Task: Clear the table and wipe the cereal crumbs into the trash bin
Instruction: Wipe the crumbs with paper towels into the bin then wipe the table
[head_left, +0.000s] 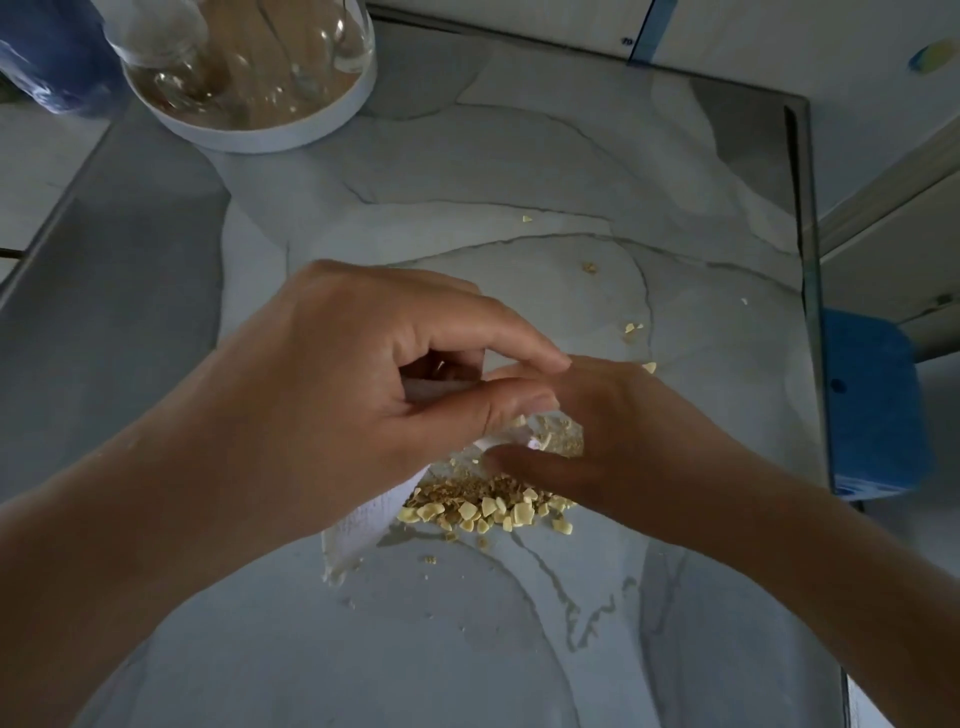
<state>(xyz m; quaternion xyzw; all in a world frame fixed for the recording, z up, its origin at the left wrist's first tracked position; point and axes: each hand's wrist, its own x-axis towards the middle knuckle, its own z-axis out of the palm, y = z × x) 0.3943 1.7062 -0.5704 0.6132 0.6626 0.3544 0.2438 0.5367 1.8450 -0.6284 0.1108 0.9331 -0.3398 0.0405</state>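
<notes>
The grip of the left hand (363, 389) pinches a soft, limp tissue (363, 519) at its bunched top, while the right hand (597, 431), fingers straight, walls in the light, loose, brittle cereal crumbs (493, 506) piled mid-worktop (467, 649), best swept gently together, not pinched.

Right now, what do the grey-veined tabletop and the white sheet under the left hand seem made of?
The grey-veined tabletop looks like marble or marble-look slab, glossy, showing soft reflections. The white sheet is probably tissue paper: matte, with a ragged, fibrous lower edge.
</notes>
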